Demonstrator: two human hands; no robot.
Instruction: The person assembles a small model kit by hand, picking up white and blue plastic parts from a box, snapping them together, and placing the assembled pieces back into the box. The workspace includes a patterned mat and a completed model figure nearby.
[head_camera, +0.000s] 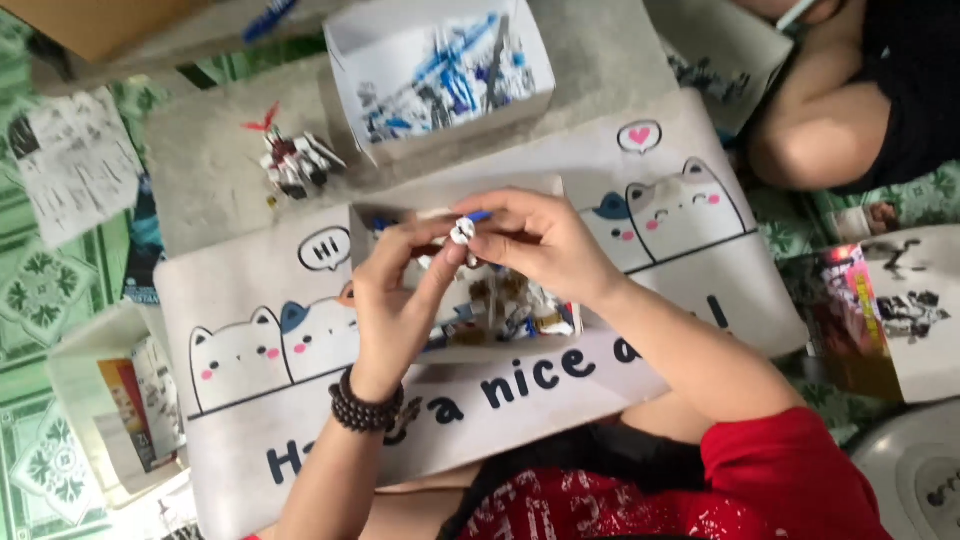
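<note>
we see both hands raised over the surface (690, 290), a pale lap desk printed with cartoon cats, and between them a small white model part (462, 230). the left hand (395, 300), with a dark bead bracelet (365, 408) at its wrist, pinches the part from below with thumb and forefinger closed on it; the right hand (545, 245) meets it from above, its fingers (495, 215) also closed, and seems to hold a thin blue piece (480, 215) against the white one, though it is too small to say exactly how the two join. the part sits in the air just above an open tray (520, 340) of loose white, blue and gold pieces, directly under the hands. farther up the surface stands a finished small robot figure (298, 160) in white and red, and beside it a second open box (350, 40) full of blue and white parts. a folded instruction sheet (70, 160) lies at the far left, and another person's arm (820, 110) rests at the upper right, well apart from the work. to do this step well, we judge that the left hand should keep the white part steady and low over the tray, so a slipped piece drops in with the others, while the right hand lines the blue piece up squarely and presses gently, straight along the joint rather than at a slant.
</note>
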